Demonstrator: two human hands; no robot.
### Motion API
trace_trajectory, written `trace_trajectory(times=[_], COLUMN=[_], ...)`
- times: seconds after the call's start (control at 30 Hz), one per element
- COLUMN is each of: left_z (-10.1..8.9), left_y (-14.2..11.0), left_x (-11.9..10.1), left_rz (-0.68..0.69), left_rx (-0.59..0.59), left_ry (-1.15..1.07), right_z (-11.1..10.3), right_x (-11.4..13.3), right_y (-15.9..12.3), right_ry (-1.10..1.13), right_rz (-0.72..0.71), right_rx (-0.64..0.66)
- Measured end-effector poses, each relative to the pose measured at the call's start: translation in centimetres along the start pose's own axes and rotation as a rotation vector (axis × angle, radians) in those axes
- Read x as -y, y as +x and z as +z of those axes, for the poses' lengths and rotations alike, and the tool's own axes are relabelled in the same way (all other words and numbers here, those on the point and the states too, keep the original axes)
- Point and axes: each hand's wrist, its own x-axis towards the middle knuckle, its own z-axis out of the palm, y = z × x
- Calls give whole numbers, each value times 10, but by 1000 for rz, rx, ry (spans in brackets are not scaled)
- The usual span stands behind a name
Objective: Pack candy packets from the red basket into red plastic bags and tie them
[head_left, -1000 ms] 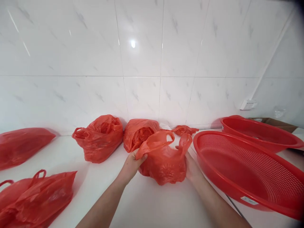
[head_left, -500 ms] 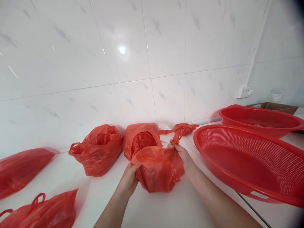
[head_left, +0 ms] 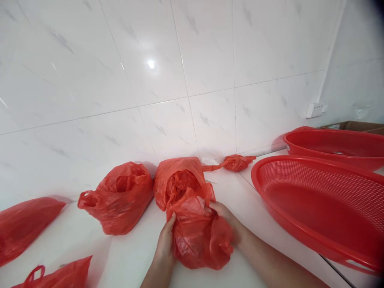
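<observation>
A thin red plastic bag [head_left: 201, 236] with something bulky inside is between my hands, low over the white tabletop. My left hand [head_left: 166, 240] grips its left side, thumb on top near the rim. With bent fingers, my right hand [head_left: 223, 216] holds the bag's right upper edge, close to a handle loop. What the bag contains is hidden by the crumpled plastic. Right behind it lies another full red bag [head_left: 180, 164] against the wall, its mouth facing me and stuffed with more red plastic.
To the left stand a filled red bag [head_left: 120, 204] and two more red bags [head_left: 27, 220] [head_left: 69, 274]. A small crumpled red bag [head_left: 238, 163] lies by the wall. A red perforated basket [head_left: 306, 208] and a red basin [head_left: 339, 148] fill the right side. A wall socket [head_left: 316, 109] is above.
The held bag has come nearer to me and tilted, showing more of its top. My right hand has shifted left and down along its edge. The view has moved slightly.
</observation>
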Motion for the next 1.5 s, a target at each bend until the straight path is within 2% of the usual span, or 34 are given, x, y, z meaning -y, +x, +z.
trace_trajectory(times=[0.13, 0.23, 0.37, 0.5, 0.6, 0.73, 0.83, 0.93, 1.03, 1.13, 1.27, 1.33, 1.4, 1.43, 1.5], left_z=[-6, -5, -1, -1, -3, -2, 0, 4, 6, 8, 8, 8, 9, 11, 14], left_y=[1, -1, -3, -6, -9, -10, -8, -6, -4, -2, -3, -6, -11, -15, -21], left_x=[4, 4, 3, 1, 1, 2, 7, 12, 15, 17, 19, 17, 13, 10, 4], left_rz=[-9, -35, -47, -36, 11, 64, 122, 156, 142, 185, 217, 314, 489, 579, 706], left_rx=[-46, -4, 62, 164, 198, 151, 94, 135, 177, 157, 87, -13, -106, -121, -78], left_ry=[-30, -35, -27, -5, -14, 99, 207, 270, 358, 425, 473, 517, 624, 692, 830], right_z=[-7, -6, 4, 9, 8, 10, 15, 22, 28, 26, 16, 12, 10, 10, 11], right_x=[7, 14, 16, 13, 11, 9, 7, 2, -6, -16, -25, -26, -25, -24, -23], right_y=[3, 2, -3, -10, -14, -17, -18, -20, -21, -16, -2, 3, 5, 5, 3], right_ry=[254, 294, 192, 143, 50, -135, -280, -370, -424, -435, -321, -316, -328, -329, -320], right_rz=[30, 37, 110, 123, 129, 107, 123, 103, 18, -36, -39, -45, -47, -49, -44], right_rx=[-1, 96, 176, 137, 133, 272, 322, 363, 328, 246, 55, -19, -44, -42, -14])
